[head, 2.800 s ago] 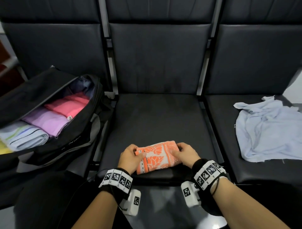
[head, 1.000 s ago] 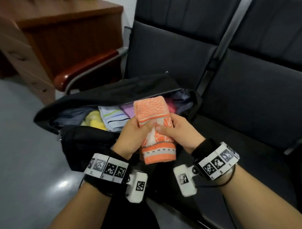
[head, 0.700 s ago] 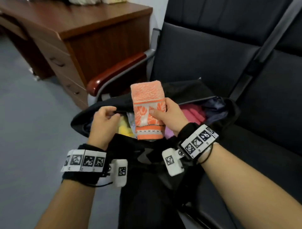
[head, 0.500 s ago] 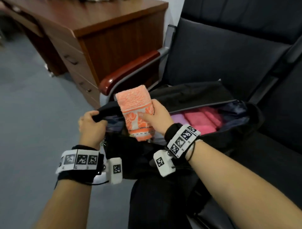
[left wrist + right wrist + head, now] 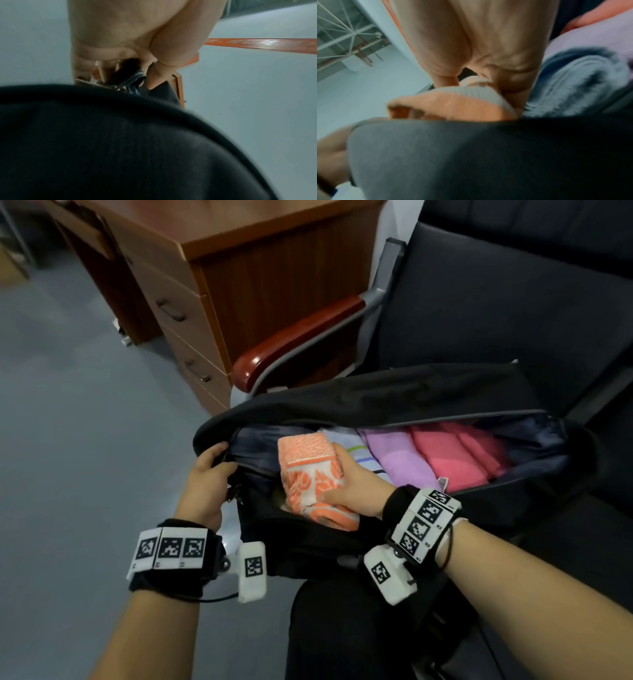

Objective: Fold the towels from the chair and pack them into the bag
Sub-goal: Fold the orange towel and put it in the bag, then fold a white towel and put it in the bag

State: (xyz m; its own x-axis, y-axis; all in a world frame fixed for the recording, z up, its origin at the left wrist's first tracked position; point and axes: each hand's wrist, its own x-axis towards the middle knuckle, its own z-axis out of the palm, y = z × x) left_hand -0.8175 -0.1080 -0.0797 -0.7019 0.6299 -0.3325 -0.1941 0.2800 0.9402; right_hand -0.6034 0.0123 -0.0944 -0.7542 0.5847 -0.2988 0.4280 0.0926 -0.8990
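Right hand [image 5: 349,491] grips folded orange towel [image 5: 313,474], lowering it into the bag [image 5: 394,402]; left hand [image 5: 205,477] grips the bag's rim. Striped, purple, pink towels [image 5: 448,457] packed. Remaining towels: out of view.

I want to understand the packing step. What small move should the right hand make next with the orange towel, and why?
Probably lower the orange towel into the gap at the bag's left end. The right hand grips it over the open black bag, beside the striped towel; the left hand holds the bag's rim open, and the towel's lower end lies on the near rim.
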